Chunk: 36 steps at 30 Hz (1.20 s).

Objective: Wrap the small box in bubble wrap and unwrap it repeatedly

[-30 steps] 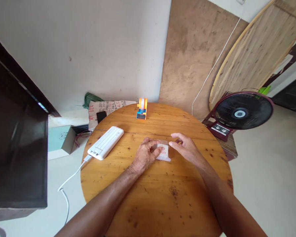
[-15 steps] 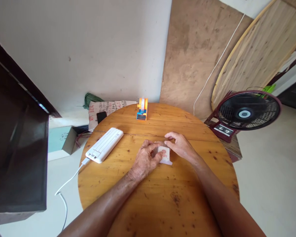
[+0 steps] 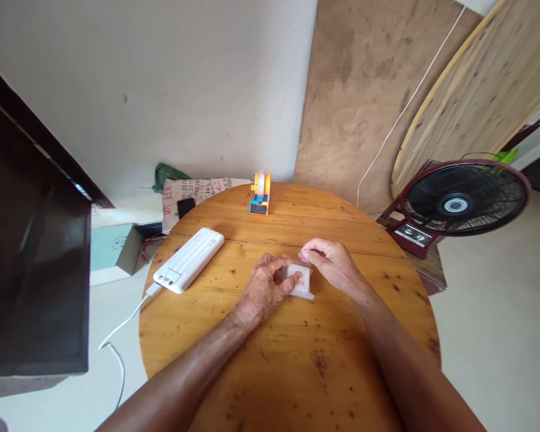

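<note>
A small white square packet with red print lies on the round wooden table, and a pale strip juts from its near edge. My left hand is closed on the packet from the left, its thumb across the top and its fingers along the far side. Just beyond the packet's far right corner, my right hand has thumb and index finger pinched together. Something thin and clear may be at those fingertips, but it is too small to make out.
On the left of the table lies a white power bank with a white cable. An orange and blue tape dispenser stands at the far edge. A black fan is at the right, and a dark cabinet at the left.
My right thumb and index finger have come together from a spread position, near the packet's far corner. My left hand still holds the packet. The view has shifted slightly.
</note>
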### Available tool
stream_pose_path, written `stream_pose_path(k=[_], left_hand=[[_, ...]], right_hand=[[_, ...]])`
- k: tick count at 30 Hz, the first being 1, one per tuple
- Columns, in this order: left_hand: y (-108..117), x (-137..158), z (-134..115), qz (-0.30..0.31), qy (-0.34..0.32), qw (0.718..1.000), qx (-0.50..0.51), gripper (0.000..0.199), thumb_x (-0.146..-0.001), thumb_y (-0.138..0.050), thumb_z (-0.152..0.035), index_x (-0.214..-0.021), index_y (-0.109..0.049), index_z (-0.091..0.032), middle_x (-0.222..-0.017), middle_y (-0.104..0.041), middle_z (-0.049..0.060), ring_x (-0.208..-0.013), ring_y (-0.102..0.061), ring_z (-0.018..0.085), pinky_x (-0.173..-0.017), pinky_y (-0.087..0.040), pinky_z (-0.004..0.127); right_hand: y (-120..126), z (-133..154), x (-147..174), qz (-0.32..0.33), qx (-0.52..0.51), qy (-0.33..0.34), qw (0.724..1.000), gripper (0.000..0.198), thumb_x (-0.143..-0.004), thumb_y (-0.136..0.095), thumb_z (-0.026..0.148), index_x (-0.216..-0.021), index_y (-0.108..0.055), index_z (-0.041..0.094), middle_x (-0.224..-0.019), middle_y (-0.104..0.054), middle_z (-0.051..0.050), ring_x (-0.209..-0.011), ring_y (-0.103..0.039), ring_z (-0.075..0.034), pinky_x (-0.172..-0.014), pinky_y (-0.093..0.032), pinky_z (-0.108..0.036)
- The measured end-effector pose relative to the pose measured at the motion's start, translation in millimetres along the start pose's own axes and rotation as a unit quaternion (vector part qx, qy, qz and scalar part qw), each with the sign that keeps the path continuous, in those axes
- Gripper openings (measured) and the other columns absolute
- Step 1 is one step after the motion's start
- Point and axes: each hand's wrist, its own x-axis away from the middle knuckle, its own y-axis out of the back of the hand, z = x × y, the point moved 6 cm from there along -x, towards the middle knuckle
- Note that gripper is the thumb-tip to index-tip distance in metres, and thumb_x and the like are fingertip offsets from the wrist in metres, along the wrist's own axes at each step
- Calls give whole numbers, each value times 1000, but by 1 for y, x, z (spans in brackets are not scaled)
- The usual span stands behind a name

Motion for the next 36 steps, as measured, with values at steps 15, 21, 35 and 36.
stream_pose_path(k=[15,21,35,36], left_hand=[[0,1,2,27,15,1000,-4,21,-80,-63,-33,-94,-70,-18,-69,-50,-2,-62,-44,10,-59,-37,23],[-3,1,6,72,73,985,136,23,-75,-62,-26,-94,-69,-15,-62,-45,-4,-56,-37,8,-55,-32,20],[-1,1,4,65,80,986,134,28,-77,-59,-20,-102,-68,-16,-68,-54,-3,-61,-45,9,-60,-39,21],[-1,1,7,54,92,986,127,33,-75,-60,-19,-107,-67,-16,-67,-52,-4,-61,-45,9,-60,-39,21]], right_hand=[[-5,33,26,98,147,125,976,27,-89,-46,19,-84,-72,25,-94,-72,-1,-83,-64,-17,-80,-46,-30],[-9,46,41,124,294,217,923,24,-91,-50,21,-100,-71,26,-106,-70,-3,-92,-63,-21,-90,-41,-39],[10,70,44,3,175,212,961,19,-88,-55,25,-84,-73,28,-106,-70,-4,-95,-63,-22,-88,-48,-40],[24,64,40,-51,144,185,971,18,-87,-55,27,-82,-72,28,-103,-70,-4,-94,-64,-22,-86,-49,-39]])
